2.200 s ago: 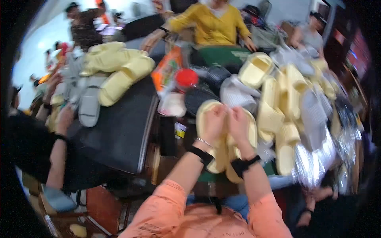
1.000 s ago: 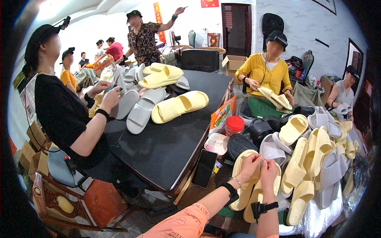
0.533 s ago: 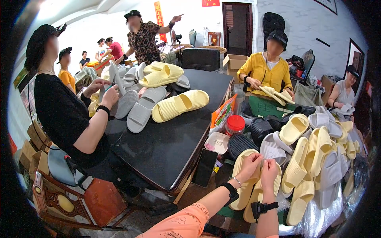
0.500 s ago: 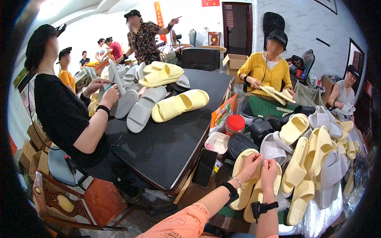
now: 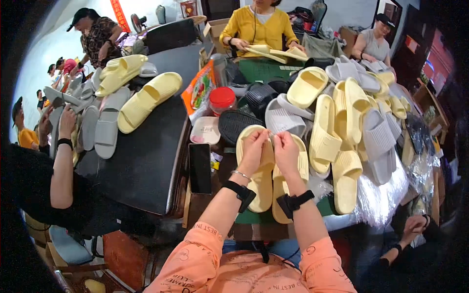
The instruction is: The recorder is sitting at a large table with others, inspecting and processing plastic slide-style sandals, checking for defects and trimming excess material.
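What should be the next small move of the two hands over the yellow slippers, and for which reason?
Perhaps draw the left hand and the right hand slightly apart. Their fingertips look pinched and nearly meet over the pair of yellow slippers, and anything between them is too small to make out; a little gap would likely show it.

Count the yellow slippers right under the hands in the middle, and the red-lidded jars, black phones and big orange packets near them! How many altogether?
Yellow slippers under the hands: 2
Red-lidded jar: 1
Black phone: 1
Big orange packet: 1
Total: 5
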